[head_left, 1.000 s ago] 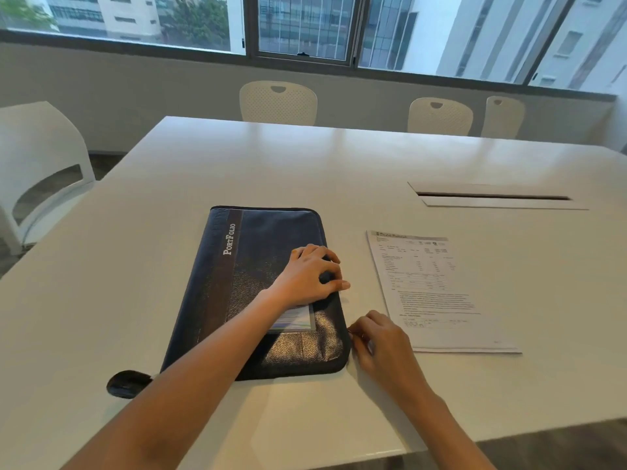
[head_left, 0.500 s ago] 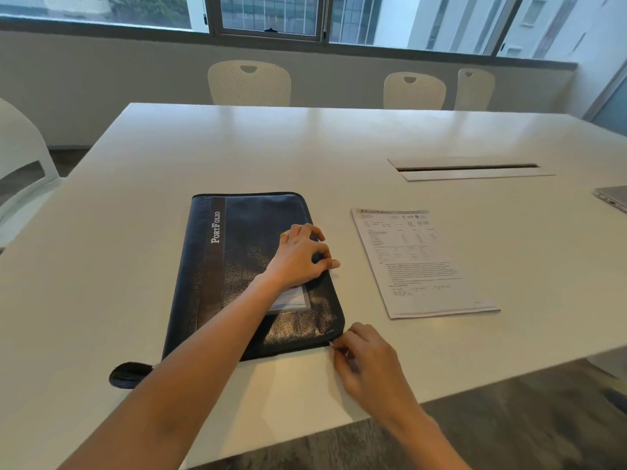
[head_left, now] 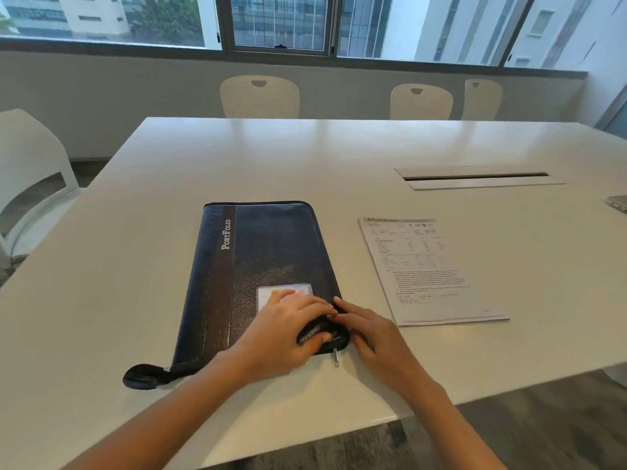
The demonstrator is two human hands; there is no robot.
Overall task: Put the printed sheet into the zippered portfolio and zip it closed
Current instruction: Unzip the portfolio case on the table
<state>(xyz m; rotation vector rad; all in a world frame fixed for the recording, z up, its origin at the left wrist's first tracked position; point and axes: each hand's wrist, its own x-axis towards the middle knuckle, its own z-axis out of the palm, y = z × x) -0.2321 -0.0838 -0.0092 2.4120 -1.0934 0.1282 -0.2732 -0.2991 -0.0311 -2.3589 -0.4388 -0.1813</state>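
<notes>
A dark blue zippered portfolio with "PortFolio" on its cover lies flat and closed on the white table. My left hand presses down on its near right corner, fingers and thumb pinching the edge. My right hand touches the same corner from the right, fingertips on the zipper edge. A metal zipper pull hangs free at the near edge between my hands. The printed sheet lies flat on the table to the right of the portfolio, untouched.
A black strap loop sticks out at the portfolio's near left corner. A cable slot is set into the table at the far right. A laptop corner shows at the right edge. White chairs stand around the table.
My left hand slid from the portfolio's right edge down to its near right corner. My right hand moved up off the table onto that corner, and the zipper pull shows.
</notes>
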